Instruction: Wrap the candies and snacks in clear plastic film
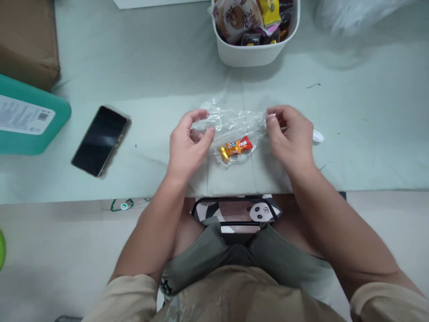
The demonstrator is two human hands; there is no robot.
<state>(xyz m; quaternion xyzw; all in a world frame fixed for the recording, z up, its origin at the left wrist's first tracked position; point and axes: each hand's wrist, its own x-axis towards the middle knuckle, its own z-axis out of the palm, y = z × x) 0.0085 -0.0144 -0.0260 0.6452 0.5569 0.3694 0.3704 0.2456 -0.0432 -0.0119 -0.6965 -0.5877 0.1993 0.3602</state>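
Observation:
A clear plastic bag lies crumpled on the table between my hands. Through its film show a few wrapped candies, red, orange and gold, at the near end. My left hand is at the bag's left side, thumb and fingers apart. On the other side my right hand has thumb and fingers pinched on the plastic at the bag's right edge. The tip of a white object sticks out from behind my right hand; the rest of it is hidden.
A white bin full of packaged snacks stands at the back. Left are a dark phone, a green container and a cardboard box. More clear plastic lies back right. The near table edge crosses before me.

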